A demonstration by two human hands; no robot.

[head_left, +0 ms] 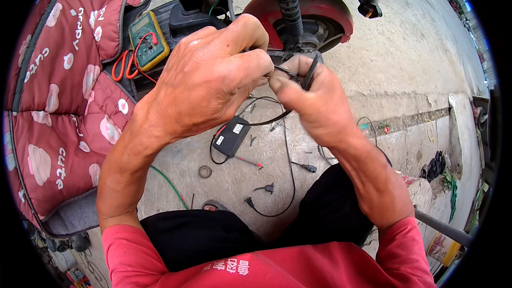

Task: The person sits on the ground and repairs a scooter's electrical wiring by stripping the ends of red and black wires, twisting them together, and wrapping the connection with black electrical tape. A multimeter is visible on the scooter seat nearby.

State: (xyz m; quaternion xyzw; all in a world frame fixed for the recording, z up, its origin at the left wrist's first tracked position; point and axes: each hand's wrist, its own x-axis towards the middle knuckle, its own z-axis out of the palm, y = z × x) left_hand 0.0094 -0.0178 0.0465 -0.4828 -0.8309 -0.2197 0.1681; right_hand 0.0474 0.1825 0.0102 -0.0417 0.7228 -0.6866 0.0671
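Both of my hands meet in front of me around a thin black cable (310, 76). My left hand (213, 69) is closed, thumb and forefinger pinching a stretch of the cable whose tip is hidden behind the fingers. My right hand (314, 96) is closed too, with the cable looped over its fingers and the thumb pressing on it close to the left fingertips. Below them, a black power adapter (231, 137) with a white label lies on the concrete, a cord running from it.
A scooter with a red rear wheel (333, 13) and black shock absorber (289, 10) stands ahead. A yellow-green multimeter (148, 40) with red leads rests on its footboard. A red quilted cover (69, 74) hangs at left. Cut plugs (265, 188) and a tape roll (205, 171) lie on the ground.
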